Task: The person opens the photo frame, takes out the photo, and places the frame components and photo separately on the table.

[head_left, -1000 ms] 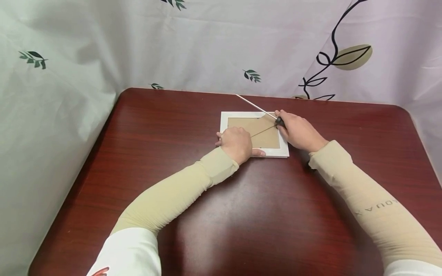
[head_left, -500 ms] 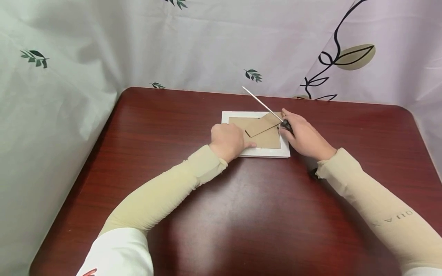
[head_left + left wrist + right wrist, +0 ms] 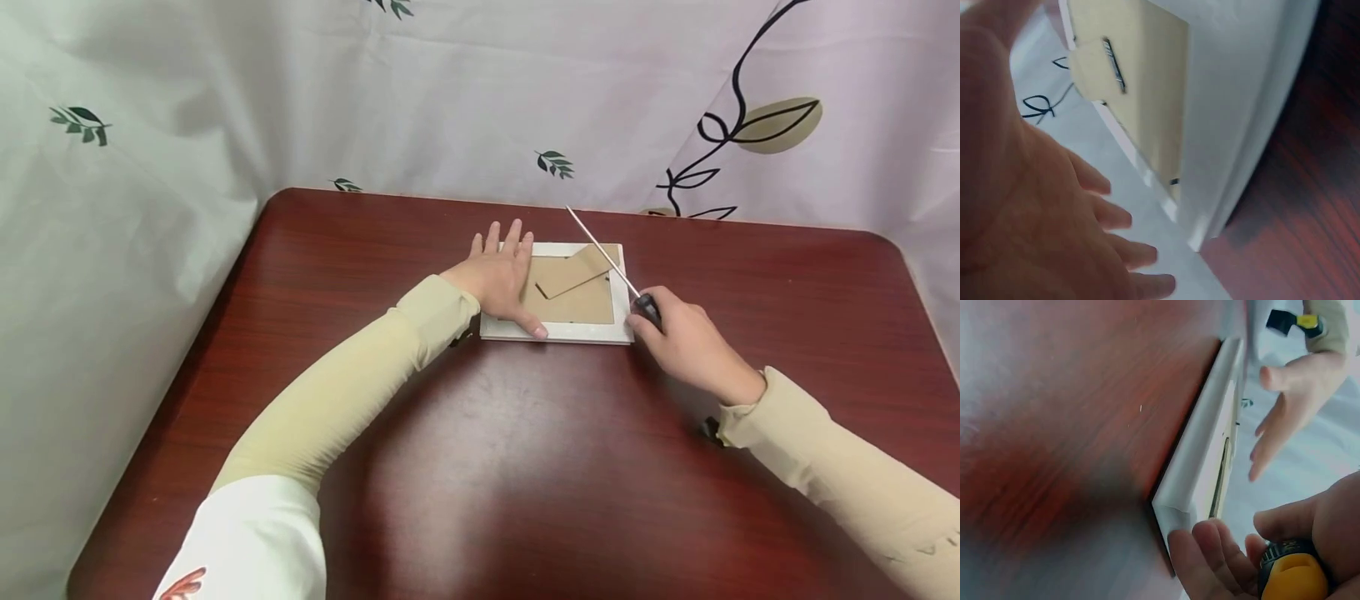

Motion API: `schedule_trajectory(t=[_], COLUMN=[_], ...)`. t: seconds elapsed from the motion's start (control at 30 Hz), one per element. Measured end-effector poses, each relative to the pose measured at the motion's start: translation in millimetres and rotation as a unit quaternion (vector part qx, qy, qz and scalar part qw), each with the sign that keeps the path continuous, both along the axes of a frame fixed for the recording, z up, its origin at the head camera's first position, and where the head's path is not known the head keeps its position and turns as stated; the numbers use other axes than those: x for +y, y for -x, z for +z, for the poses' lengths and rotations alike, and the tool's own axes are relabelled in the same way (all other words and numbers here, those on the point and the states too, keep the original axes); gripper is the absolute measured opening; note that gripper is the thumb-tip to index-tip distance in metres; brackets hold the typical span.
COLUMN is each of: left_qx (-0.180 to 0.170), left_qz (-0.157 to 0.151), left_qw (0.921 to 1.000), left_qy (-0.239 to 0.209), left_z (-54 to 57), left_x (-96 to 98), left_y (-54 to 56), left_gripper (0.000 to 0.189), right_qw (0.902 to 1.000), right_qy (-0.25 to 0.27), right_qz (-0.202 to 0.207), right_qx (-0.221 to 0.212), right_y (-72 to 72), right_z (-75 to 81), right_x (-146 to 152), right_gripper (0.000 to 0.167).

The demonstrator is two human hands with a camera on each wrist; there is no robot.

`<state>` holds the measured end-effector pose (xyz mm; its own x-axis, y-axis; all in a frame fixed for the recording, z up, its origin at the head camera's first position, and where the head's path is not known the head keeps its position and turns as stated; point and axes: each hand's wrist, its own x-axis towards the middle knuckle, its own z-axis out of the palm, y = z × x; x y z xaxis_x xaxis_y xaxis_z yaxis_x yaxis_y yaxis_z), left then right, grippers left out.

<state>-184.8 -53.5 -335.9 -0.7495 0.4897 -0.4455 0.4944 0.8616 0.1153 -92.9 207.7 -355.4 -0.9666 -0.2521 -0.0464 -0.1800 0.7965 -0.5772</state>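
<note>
A white picture frame [image 3: 581, 332] lies face down on the dark red table [image 3: 480, 467], its tan backing board [image 3: 577, 312] upward. Slanting across the board is a cardboard stand flap [image 3: 577, 273], which reaches over the upper right border. My left hand [image 3: 495, 279] is over the frame's left side, fingers straight and spread; the right wrist view shows this hand [image 3: 1300, 387] raised above the frame. At the right border, my right hand [image 3: 693, 346] grips a screwdriver [image 3: 606, 254] by its black and yellow handle [image 3: 1297, 578]. The metal shaft points up and left, over the flap.
A pale curtain [image 3: 420, 108] printed with leaves hangs behind the table's far edge and along the sides. Beige sleeves cover both forearms. A small black and yellow device [image 3: 1294, 322] sits at the left wrist.
My left hand has uncurled and spread its fingers over the frame's left side. My right hand has drawn back right and toward me with the screwdriver, off the frame's upper right part.
</note>
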Motion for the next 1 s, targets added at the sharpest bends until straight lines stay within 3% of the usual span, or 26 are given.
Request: schedule_trajectory(t=[0.23, 0.5, 1.0], left_qx=[-0.018, -0.026, 0.005], left_qz=[-0.030, -0.034, -0.028], left_qw=[0.9994, 0.9987, 0.9991], left_qy=[0.001, 0.026, 0.032], left_z=[-6.3, -9.7, -7.3], left_x=[5.9, 8.5, 9.2], left_y=[6.5, 7.4, 5.9], left_gripper=[0.151, 0.147, 0.143], right_qw=[0.9972, 0.9986, 0.9926], right_qy=[0.012, 0.011, 0.070], right_qz=[0.024, 0.016, 0.014], right_qx=[-0.070, -0.049, -0.098], right_y=[-15.1, -30.5, -37.1], right_z=[5.7, 8.6, 10.1], right_x=[5, -2, -10], right_gripper=[0.020, 0.030, 0.028])
